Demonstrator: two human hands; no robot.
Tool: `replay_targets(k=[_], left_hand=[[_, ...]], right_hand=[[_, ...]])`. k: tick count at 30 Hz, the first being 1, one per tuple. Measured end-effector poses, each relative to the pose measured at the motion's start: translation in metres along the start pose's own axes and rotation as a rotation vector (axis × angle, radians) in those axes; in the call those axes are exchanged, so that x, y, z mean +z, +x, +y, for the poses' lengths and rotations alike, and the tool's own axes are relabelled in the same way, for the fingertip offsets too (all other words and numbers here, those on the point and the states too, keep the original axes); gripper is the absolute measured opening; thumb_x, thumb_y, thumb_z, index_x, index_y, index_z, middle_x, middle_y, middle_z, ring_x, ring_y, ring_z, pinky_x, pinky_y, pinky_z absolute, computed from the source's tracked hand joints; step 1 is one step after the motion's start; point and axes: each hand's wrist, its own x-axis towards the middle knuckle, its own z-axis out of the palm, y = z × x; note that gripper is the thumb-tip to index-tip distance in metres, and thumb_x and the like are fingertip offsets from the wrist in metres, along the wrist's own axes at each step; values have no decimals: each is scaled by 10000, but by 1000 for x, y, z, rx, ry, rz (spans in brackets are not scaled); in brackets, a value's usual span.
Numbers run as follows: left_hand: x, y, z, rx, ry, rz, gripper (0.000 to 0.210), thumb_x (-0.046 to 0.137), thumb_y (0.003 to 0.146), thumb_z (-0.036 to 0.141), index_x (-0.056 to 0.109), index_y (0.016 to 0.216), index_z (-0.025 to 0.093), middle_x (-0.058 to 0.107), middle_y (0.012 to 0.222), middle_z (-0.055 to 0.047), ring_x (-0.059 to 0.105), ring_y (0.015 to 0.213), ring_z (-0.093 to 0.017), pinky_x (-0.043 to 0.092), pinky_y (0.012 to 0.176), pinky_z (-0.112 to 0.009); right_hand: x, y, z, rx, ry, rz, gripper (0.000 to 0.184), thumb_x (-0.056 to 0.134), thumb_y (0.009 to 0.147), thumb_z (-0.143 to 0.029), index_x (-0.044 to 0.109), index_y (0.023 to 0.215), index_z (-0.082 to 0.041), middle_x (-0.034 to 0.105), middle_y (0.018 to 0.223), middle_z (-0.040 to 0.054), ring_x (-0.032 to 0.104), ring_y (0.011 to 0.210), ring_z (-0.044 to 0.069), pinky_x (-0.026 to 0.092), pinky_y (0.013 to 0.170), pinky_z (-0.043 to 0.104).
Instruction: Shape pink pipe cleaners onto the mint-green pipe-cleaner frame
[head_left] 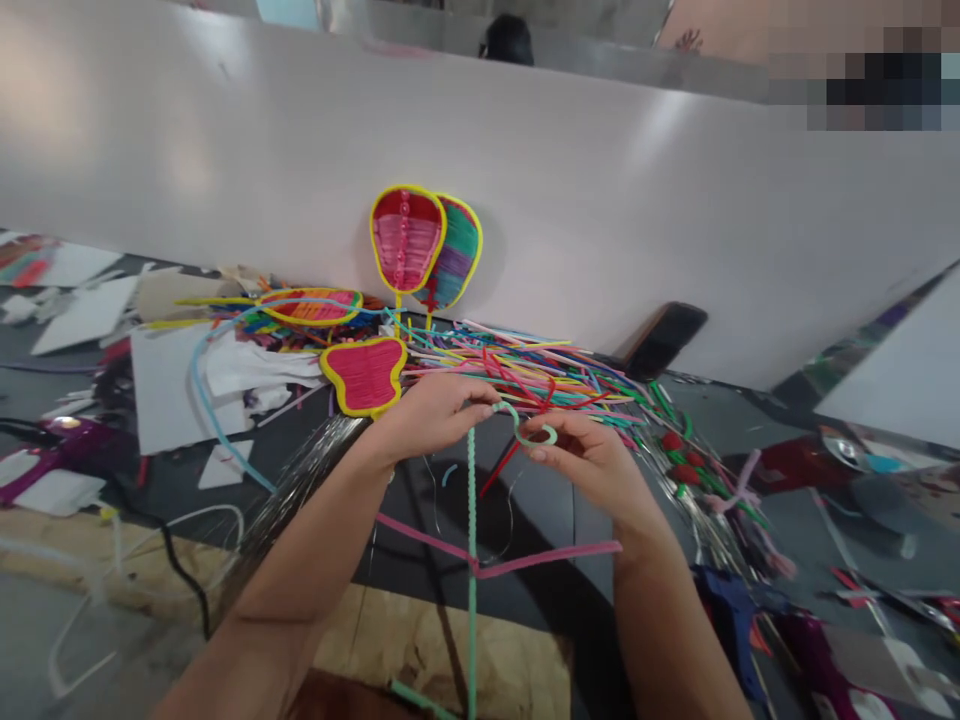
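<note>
My left hand pinches one end of a short pale green pipe cleaner, bent into an S-like curve. The curled other end sits between the thumb and fingers of my right hand. Below them stands a long pale green stem, its upper part twisted. A pink pipe cleaner is wrapped around this stem, both its ends spreading sideways. Whether the curved piece joins the stem is hidden by my left fingers. A red pipe cleaner lies just behind my right fingertips.
Many coloured pipe cleaners are piled against a white partition. Fan-shaped pieces with yellow rims lean there, beside a dark phone. A pink yellow-edged piece lies left. Glue guns and paper scraps sit around.
</note>
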Motion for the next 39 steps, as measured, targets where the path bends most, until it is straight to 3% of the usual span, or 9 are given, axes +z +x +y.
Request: replay_targets(k=[5, 9, 12, 16, 23, 26, 30, 34, 39], left_hand=[[4, 1, 4, 1, 32, -15, 238, 440, 867, 252, 659, 937, 192, 699, 845, -17, 618, 769, -151, 406, 686, -242], [15, 2, 8, 2, 199, 85, 227, 446, 871, 266, 668, 891, 222, 711, 860, -13, 617, 877, -186, 362, 842, -334], [25, 2, 15, 6, 306, 140, 228, 449, 874, 267, 674, 868, 230, 713, 871, -21, 603, 914, -206, 292, 923, -411], [35, 1, 25, 28, 341, 178, 224, 454, 879, 262, 677, 867, 242, 708, 862, -19, 595, 907, -209, 229, 969, -463], [41, 0, 32, 67, 268, 169, 204, 472, 872, 261, 670, 830, 236, 700, 842, -15, 578, 892, -195, 245, 969, -447], [41, 0, 32, 84, 264, 170, 202, 466, 867, 234, 657, 801, 220, 699, 821, -16, 570, 877, -192, 242, 974, -451], [42, -1, 35, 116, 256, 180, 184, 466, 854, 204, 647, 828, 224, 702, 845, -10, 566, 885, -187, 232, 982, -453], [44, -2, 40, 146, 268, 192, 195, 468, 847, 213, 628, 734, 212, 695, 794, -10, 567, 891, -194, 175, 1003, -495], [47, -4, 43, 166, 223, 192, 181, 477, 861, 260, 653, 817, 249, 695, 837, 4, 560, 930, -184, 143, 1024, -485]], right_hand=[[0, -1, -3, -188, -231, 118, 187, 739, 689, -310, 642, 820, -218, 597, 1098, 78, 544, 1061, 232, 457, 863, 363], [1, -7, -16, -273, -443, 106, 122, 674, 758, -270, 628, 857, -216, 605, 913, 55, 568, 763, 162, 476, 628, 276], [3, -14, -26, -277, -514, 25, 78, 633, 793, -236, 609, 863, -211, 612, 795, 20, 529, 619, 116, 456, 562, 237], [5, -20, -31, -186, -354, 0, 101, 661, 776, -256, 593, 836, -212, 648, 808, 21, 594, 681, 130, 493, 597, 238], [4, -17, -27, -97, 240, 167, 200, 663, 779, -270, 528, 923, -236, 682, 825, 8, 669, 661, 142, 549, 560, 253], [1, -15, -23, -107, 242, 233, 278, 662, 779, -293, 525, 1020, -262, 677, 827, 6, 661, 651, 144, 545, 548, 263], [0, -14, -20, -158, 82, 284, 91, 666, 771, -281, 615, 835, -240, 669, 795, 23, 637, 657, 169, 526, 564, 311], [1, -6, -16, -299, -52, 387, 78, 707, 722, -274, 645, 749, -237, 656, 771, 30, 617, 795, 205, 507, 736, 371], [2, 4, -5, -233, -9, 515, 83, 660, 761, -298, 620, 786, -229, 615, 781, 14, 571, 757, 163, 464, 679, 296]])
